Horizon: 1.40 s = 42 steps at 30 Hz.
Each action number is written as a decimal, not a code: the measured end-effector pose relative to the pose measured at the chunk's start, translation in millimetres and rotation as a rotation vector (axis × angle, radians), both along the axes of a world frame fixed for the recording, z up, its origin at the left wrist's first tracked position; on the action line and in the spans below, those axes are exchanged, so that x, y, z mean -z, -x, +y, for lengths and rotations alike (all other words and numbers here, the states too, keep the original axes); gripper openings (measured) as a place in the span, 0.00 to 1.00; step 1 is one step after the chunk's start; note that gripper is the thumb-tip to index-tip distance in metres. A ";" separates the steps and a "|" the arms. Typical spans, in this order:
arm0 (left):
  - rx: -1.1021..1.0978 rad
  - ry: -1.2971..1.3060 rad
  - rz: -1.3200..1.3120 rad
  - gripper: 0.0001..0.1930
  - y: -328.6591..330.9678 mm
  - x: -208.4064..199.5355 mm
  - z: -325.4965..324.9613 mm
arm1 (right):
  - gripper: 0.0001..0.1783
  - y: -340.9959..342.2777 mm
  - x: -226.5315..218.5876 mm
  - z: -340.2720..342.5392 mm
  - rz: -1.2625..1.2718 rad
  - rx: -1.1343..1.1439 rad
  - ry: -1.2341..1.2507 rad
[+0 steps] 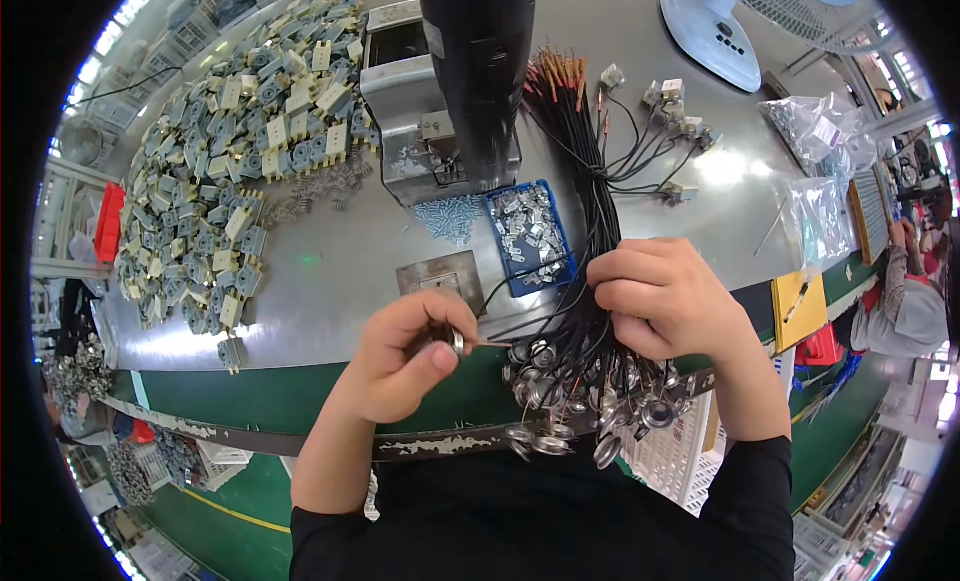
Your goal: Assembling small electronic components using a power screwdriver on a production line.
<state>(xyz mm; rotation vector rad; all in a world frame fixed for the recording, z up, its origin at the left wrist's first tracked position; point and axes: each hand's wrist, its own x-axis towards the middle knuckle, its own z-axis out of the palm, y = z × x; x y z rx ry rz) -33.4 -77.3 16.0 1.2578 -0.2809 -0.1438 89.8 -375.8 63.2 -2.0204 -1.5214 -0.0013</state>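
Note:
My left hand (408, 359) is closed around a small round metal part (458, 342). A thin copper-coloured lead (493, 343) runs from it toward a thick bundle of black cables (597, 206). My right hand (668, 299) rests against that bundle, fingers curled around some of the cables; its fingertips are partly hidden. At the near end of the bundle, several round metal pieces (548, 443) hang over the table's front edge. Orange-red tips (556, 73) show at its far end. Several cables branch right to small pale blocks (683, 192).
A large heap of grey and cream switch-like blocks (240, 151) covers the left. Ahead stands a black-and-metal machine (480, 71), with a flat metal plate (440, 274) and a blue tray of metal pieces (516, 282) nearer. A fan (715, 41), plastic bags (815, 216) and yellow pad (792, 316) lie right.

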 end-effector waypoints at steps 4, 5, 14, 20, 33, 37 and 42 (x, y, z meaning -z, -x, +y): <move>0.084 -0.285 -0.220 0.20 1.6 -5.4 -8.6 | 0.11 1.5 0.8 0.2 0.044 0.010 0.051; 0.091 -0.360 -0.307 0.24 1.6 -15.3 -15.9 | 0.11 1.9 -3.0 4.1 0.044 0.024 0.036; -0.023 -0.465 -0.442 0.33 4.0 -12.6 -23.3 | 0.06 -1.4 -3.6 -1.0 0.209 0.104 -0.244; -0.021 -0.538 -0.588 0.30 16.6 -3.1 -22.9 | 0.19 -5.4 4.3 -24.7 0.584 0.395 -0.741; -0.333 -0.011 -0.026 0.26 22.3 -47.5 13.0 | 0.14 -8.0 -61.7 101.0 -0.113 -0.103 0.099; -0.393 -0.254 -0.140 0.11 22.5 -42.7 34.0 | 0.16 9.2 -56.4 125.6 0.022 -0.191 0.179; -0.267 -0.486 -0.457 0.15 15.8 -51.1 61.6 | 0.16 13.6 -37.1 136.7 0.113 -0.272 0.078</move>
